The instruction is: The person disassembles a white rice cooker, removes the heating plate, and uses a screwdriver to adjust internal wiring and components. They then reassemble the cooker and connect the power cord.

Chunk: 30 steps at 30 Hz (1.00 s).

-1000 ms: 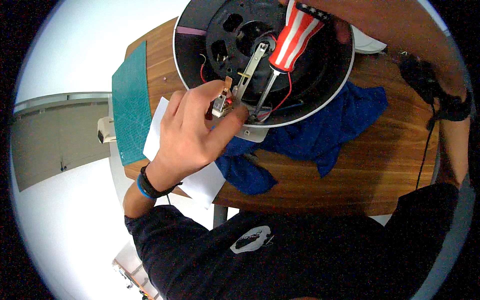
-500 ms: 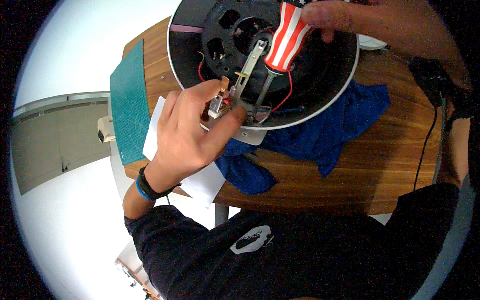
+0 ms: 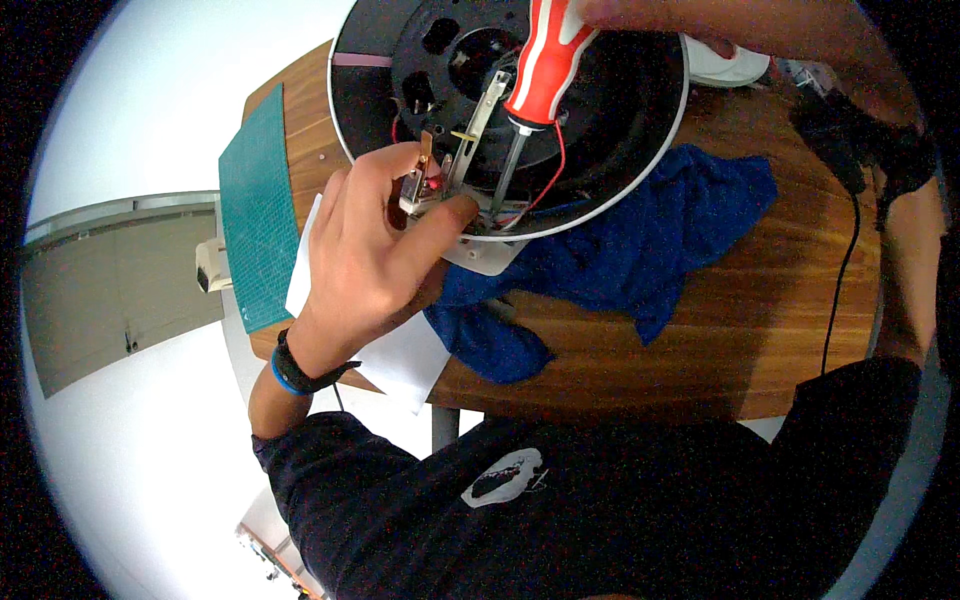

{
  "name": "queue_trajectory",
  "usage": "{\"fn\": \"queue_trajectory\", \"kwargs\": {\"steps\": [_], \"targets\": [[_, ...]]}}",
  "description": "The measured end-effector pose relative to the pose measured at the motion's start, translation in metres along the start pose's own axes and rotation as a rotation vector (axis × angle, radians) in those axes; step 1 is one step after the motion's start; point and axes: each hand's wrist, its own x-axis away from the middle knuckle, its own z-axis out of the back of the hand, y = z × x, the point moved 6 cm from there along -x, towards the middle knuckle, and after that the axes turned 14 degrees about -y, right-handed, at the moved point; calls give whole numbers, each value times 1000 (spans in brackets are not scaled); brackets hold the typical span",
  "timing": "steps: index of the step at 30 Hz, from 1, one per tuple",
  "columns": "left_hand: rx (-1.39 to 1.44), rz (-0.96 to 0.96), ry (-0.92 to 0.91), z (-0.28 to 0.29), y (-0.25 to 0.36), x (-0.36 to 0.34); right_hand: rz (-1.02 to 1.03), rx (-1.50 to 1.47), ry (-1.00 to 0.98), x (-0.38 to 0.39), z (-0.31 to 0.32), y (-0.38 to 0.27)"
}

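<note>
A round black appliance housing (image 3: 630, 120) with a white rim holds a pale metal strip (image 3: 485, 110), red wires and a dark base plate with holes. My left hand (image 3: 375, 250) is closed on a small metal switch assembly (image 3: 415, 188) near the housing's front rim. My right hand (image 3: 700, 28) comes from the upper right, gripping the red and white handle of a screwdriver (image 3: 540, 70). The screwdriver's shaft points down to the front of the housing, beside my left thumb; its tip is hard to make out.
A blue cloth (image 3: 640, 250) lies under and beside the housing on the wooden table (image 3: 760, 360). White paper (image 3: 395, 370) and a green cutting mat (image 3: 255, 210) lie at the left. A black cord (image 3: 845, 280), a dark object (image 3: 830, 135) and a pale object (image 3: 720, 70) are at the right.
The housing, the screwdriver and both hands have shifted slightly left and up since the earlier frames. The screwdriver handle looks turned, showing a different side of its pattern.
</note>
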Motion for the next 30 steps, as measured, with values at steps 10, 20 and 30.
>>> {"fn": "queue_trajectory", "kwargs": {"steps": [10,20,30], "targets": [[2,46,-19,1,-1,6,-63,62,178,-8,-6,-1],[61,53,-7,-4,-4,5,-156,-61,-9,-7,2,16],[-70,20,-24,6,7,2,-151,31,58,-5,-9,19]]}}
